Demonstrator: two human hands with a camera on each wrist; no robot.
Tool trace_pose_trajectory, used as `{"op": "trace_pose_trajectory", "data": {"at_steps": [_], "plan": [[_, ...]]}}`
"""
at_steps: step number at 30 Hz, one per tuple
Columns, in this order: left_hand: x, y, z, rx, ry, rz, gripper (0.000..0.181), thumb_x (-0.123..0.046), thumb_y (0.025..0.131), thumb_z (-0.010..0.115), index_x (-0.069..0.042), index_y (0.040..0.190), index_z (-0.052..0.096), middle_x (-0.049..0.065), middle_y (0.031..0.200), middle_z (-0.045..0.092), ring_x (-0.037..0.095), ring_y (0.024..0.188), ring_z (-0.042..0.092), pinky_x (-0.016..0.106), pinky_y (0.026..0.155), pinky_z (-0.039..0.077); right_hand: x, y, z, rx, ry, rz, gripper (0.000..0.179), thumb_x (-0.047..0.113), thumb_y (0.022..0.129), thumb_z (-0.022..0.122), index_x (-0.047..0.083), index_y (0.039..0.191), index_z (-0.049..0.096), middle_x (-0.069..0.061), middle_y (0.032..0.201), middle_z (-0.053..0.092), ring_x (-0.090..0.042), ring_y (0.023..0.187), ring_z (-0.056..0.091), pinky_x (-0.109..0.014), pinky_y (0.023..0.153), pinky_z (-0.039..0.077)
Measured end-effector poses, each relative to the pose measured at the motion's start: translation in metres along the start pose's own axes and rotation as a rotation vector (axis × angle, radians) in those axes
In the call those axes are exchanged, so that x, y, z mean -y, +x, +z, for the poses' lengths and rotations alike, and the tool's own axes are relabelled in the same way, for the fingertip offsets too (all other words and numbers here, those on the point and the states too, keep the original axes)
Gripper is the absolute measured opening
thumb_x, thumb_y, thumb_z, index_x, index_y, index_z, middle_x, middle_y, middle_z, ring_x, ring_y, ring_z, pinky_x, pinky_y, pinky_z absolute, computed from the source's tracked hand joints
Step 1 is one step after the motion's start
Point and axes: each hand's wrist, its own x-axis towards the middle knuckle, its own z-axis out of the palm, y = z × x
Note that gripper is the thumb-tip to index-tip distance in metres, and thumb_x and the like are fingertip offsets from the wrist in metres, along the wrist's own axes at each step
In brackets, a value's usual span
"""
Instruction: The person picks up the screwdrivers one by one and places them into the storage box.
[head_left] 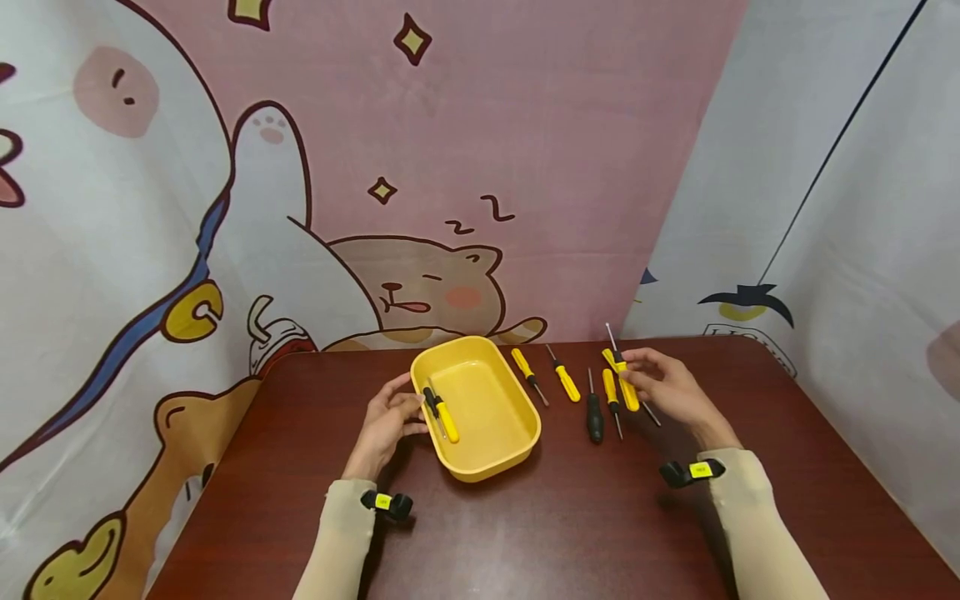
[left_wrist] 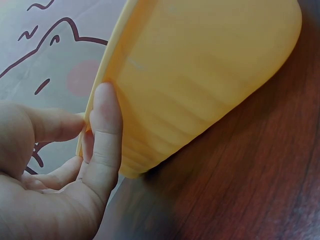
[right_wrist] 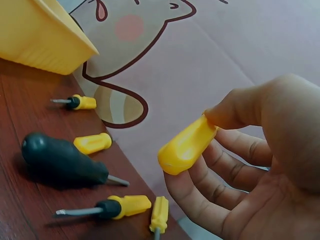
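With thumb and fingers, my left hand (head_left: pixel 386 429) pinches the left rim of a yellow plastic bin (head_left: pixel 487 462). The left wrist view shows the thumb on one side of that rim and fingers on the other. Inside the bin, against its left wall, lie a yellow screwdriver (head_left: pixel 447 421) and a black-handled tool (head_left: pixel 430 402). My right hand (head_left: pixel 671 387) holds a yellow-handled screwdriver (head_left: pixel 628 390) between thumb and fingers, its shaft pointing up and away. In the right wrist view its yellow handle (right_wrist: pixel 185 147) sticks out past the fingertips, over the table's back edge.
Between bin and right hand, a dark green screwdriver (head_left: pixel 595 419) and several yellow ones lie on the brown table (head_left: pixel 570 533). One yellow screwdriver (head_left: pixel 611 388) is beside the dark green one; another shaft (head_left: pixel 651 413) shows below the right hand. A printed curtain (head_left: pixel 570 167) hangs behind.
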Motion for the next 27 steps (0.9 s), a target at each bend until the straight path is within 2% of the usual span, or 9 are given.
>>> {"op": "trace_pose_trajectory", "data": {"at_steps": [10, 19, 27], "plan": [[0.0, -0.001, -0.001, -0.004, -0.001, 0.002, 0.057, -0.007, 0.1, 0.063, -0.014, 0.152, 0.042, 0.027, 0.124, 0.059, 0.019, 0.08, 0.062, 0.035, 0.068, 0.065, 0.013, 0.002, 0.015, 0.014, 0.055, -0.02, 0.04, 0.024, 0.104, 0.062, 0.005, 0.139, 0.055, -0.02, 0.123, 0.061, -0.017, 0.094, 0.066, -0.042, 0.083, 0.062], [0.0, 0.0, 0.0, 0.0, 0.017, 0.0, 0.055, -0.008, 0.1, 0.064, -0.016, 0.151, 0.044, 0.026, 0.124, 0.06, 0.02, 0.081, 0.063, 0.035, 0.069, 0.065, 0.022, -0.001, 0.025, -0.005, 0.07, -0.029, 0.041, 0.027, 0.102, 0.065, 0.01, 0.138, 0.057, -0.018, 0.122, 0.061, -0.02, 0.096, 0.065, -0.039, 0.082, 0.062], [0.0, -0.001, 0.0, 0.002, 0.013, 0.004, 0.056, -0.008, 0.1, 0.063, -0.015, 0.152, 0.043, 0.028, 0.126, 0.059, 0.02, 0.08, 0.064, 0.034, 0.068, 0.065, 0.04, -0.002, 0.036, 0.002, 0.083, -0.042, 0.04, 0.027, 0.101, 0.067, 0.01, 0.135, 0.058, -0.015, 0.119, 0.059, -0.021, 0.097, 0.066, -0.039, 0.082, 0.062]]}}
